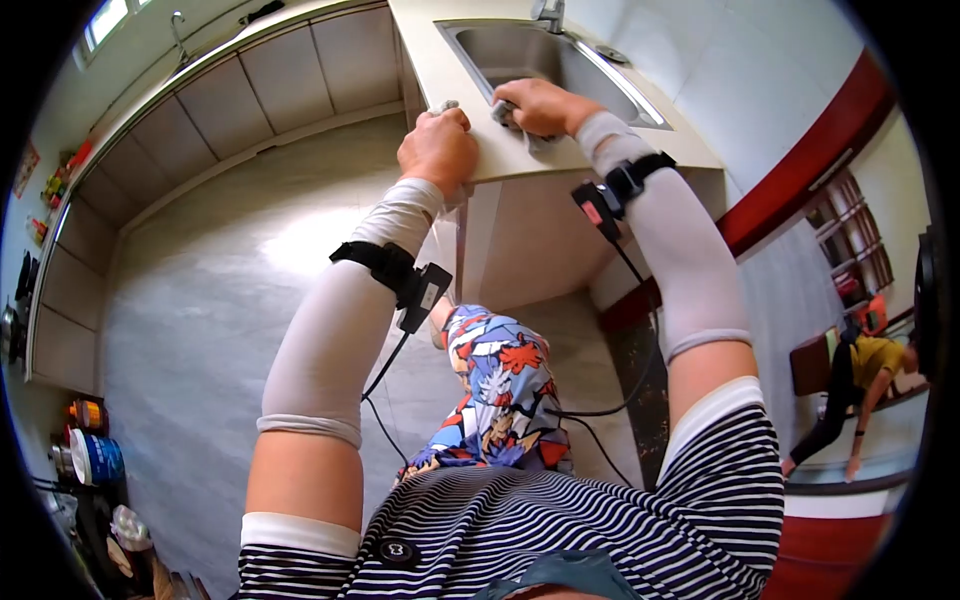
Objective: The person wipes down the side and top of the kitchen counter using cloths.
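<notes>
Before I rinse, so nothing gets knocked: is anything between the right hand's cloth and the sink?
Nothing visible: the right hand holds the cloth beside the near corner of the sink. Whether cloth and sink touch is unclear.

A counter [428, 50] is reaching away before the person [460, 525], with a sink [545, 68] sitting in it and a tap [549, 14] rising behind the sink. The left hand [438, 150] is resting at the counter's left edge, cloth [447, 106] poking out of it. The right hand [546, 107] is holding more cloth [503, 114] just by the sink's near-left corner. Over to the left, cupboards [240, 100] are running along the wall, and the floor [220, 320] is lying between them and the person. A tub [97, 458] is sitting nearer, at far left. To the right, beyond a door frame [800, 172], another person [872, 365] is leaning.
</notes>
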Demonstrator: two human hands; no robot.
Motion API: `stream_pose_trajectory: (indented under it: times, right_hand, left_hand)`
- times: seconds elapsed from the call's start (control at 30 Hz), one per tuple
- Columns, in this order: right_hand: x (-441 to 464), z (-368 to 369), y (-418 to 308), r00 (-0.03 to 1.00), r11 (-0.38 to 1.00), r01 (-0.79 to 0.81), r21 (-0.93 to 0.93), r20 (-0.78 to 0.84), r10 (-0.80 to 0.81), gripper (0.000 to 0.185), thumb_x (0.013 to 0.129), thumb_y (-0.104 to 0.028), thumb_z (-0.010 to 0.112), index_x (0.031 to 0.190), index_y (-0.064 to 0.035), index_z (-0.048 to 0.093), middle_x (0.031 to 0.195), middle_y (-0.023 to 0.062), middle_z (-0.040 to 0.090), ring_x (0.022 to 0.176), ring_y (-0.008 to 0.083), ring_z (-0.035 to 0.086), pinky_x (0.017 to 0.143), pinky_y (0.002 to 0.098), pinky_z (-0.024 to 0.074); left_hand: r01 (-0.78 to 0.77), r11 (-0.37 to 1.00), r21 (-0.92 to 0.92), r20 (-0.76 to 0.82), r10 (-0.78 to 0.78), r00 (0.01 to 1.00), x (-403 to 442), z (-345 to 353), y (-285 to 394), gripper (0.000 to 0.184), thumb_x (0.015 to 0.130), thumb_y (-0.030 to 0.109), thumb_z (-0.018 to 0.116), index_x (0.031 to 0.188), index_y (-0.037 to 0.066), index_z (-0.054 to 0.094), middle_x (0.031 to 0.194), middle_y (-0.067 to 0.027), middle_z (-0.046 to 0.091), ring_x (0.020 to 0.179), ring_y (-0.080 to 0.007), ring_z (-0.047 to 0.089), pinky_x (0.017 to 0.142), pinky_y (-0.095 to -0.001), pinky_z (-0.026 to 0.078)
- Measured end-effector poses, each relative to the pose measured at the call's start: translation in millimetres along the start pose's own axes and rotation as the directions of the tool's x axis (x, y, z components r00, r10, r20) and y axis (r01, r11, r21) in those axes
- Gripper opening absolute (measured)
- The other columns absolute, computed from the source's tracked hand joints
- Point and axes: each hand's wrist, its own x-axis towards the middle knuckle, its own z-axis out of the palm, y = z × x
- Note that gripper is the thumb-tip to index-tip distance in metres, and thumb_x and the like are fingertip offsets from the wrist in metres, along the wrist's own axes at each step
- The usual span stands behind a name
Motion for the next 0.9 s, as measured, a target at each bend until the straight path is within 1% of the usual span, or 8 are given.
stream_pose_trajectory:
  times: [0.13, 0.3, 0.4, 0.47, 0.67, 0.77, 0.8, 0.9]
  right_hand:
    - [-33.7, -2.5, -11.5, 0.998, 0.998, 0.051, 0.039, -0.026, -0.05, 0.035, 0.076, -0.003, 0.052, 0.109, -0.0039, 0.064, 0.112, 0.0203, 0.065, 0.107, 0.0363, 0.059, 0.093, 0.04, 0.0468]
    - [-16.2, 4.3, -4.4, 0.995, 0.995, 0.073, 0.073, -0.068, -0.068, 0.036, 0.076, 0.0, 0.052, 0.111, -0.0045, 0.063, 0.107, 0.0198, 0.066, 0.102, 0.0376, 0.061, 0.09, 0.0402, 0.0484]
    - [-1.0, 6.7, -0.7, 0.998, 0.998, 0.044, 0.033, -0.041, -0.043, 0.036, 0.077, 0.0, 0.051, 0.111, -0.0042, 0.063, 0.107, 0.0196, 0.066, 0.102, 0.0373, 0.062, 0.089, 0.0396, 0.0486]
    - [8.0, 8.4, 0.0, 0.998, 0.998, -0.055, 0.031, -0.034, 0.056, 0.035, 0.078, 0.0, 0.051, 0.11, -0.0041, 0.063, 0.108, 0.0194, 0.066, 0.103, 0.0364, 0.062, 0.088, 0.039, 0.0484]
    - [13.6, 18.9, -8.1, 0.977, 0.987, -0.162, -0.024, -0.146, 0.156, 0.032, 0.08, -0.002, 0.053, 0.109, -0.0069, 0.064, 0.109, 0.0174, 0.066, 0.105, 0.0355, 0.061, 0.089, 0.0394, 0.0487]
    - [-17.3, 9.2, -13.1, 0.993, 0.999, -0.005, -0.032, -0.116, 0.002, 0.034, 0.076, -0.001, 0.054, 0.107, -0.0076, 0.065, 0.109, 0.0161, 0.067, 0.103, 0.0363, 0.062, 0.089, 0.0399, 0.0488]
    - [-30.6, 7.3, -12.7, 0.993, 0.999, -0.012, -0.034, -0.117, 0.008, 0.034, 0.076, -0.001, 0.054, 0.107, -0.0076, 0.065, 0.109, 0.0161, 0.067, 0.103, 0.0363, 0.062, 0.089, 0.0399, 0.0488]
    - [-65.6, 3.9, 7.1, 0.965, 0.992, 0.121, -0.037, -0.231, -0.126, 0.037, 0.07, 0.003, 0.056, 0.104, -0.0065, 0.065, 0.103, 0.017, 0.067, 0.099, 0.0393, 0.061, 0.09, 0.0427, 0.0489]
  left_hand:
    - [-0.005, 1.0, -0.012, -0.007, 0.005, 1.0, -0.3, 0.8, -2.5, 0.028, 0.082, 0.027, 0.055, 0.107, 0.02, 0.069, 0.116, -0.0134, 0.062, 0.106, -0.032, 0.062, 0.091, -0.0405, 0.05]
    - [0.017, 1.0, -0.008, 0.008, -0.017, 1.0, -3.7, -5.7, 2.0, 0.028, 0.083, 0.026, 0.056, 0.107, 0.021, 0.069, 0.117, -0.013, 0.062, 0.107, -0.0318, 0.062, 0.091, -0.0407, 0.05]
    - [-0.001, 1.0, 0.02, 0.01, 0.001, 1.0, -4.8, -5.3, 4.9, 0.028, 0.083, 0.027, 0.056, 0.106, 0.021, 0.069, 0.117, -0.0131, 0.061, 0.106, -0.0322, 0.062, 0.091, -0.0409, 0.05]
    - [-0.002, 1.0, 0.022, 0.024, 0.001, 1.0, -3.5, -5.3, 5.4, 0.027, 0.083, 0.027, 0.056, 0.106, 0.021, 0.069, 0.117, -0.0131, 0.062, 0.107, -0.0324, 0.062, 0.091, -0.0408, 0.05]
    - [-0.003, 0.999, 0.049, 0.026, 0.001, 1.0, -2.3, -5.6, 3.8, 0.028, 0.083, 0.029, 0.055, 0.107, 0.021, 0.069, 0.118, -0.0134, 0.062, 0.108, -0.0332, 0.061, 0.092, -0.0415, 0.049]
    - [0.017, 0.998, 0.061, 0.043, -0.019, 0.999, -3.3, -8.0, 6.4, 0.029, 0.084, 0.031, 0.054, 0.108, 0.021, 0.068, 0.118, -0.0151, 0.061, 0.109, -0.0345, 0.061, 0.093, -0.0418, 0.049]
    - [0.01, 0.998, 0.059, 0.046, -0.013, 0.999, -2.8, -6.6, 5.6, 0.029, 0.084, 0.031, 0.054, 0.108, 0.021, 0.068, 0.118, -0.0151, 0.061, 0.109, -0.0345, 0.061, 0.093, -0.0418, 0.049]
    - [0.024, 0.999, 0.044, 0.047, -0.026, 0.999, -0.1, -4.4, 2.3, 0.029, 0.085, 0.031, 0.054, 0.109, 0.021, 0.067, 0.118, -0.0165, 0.061, 0.109, -0.0354, 0.061, 0.093, -0.0417, 0.048]
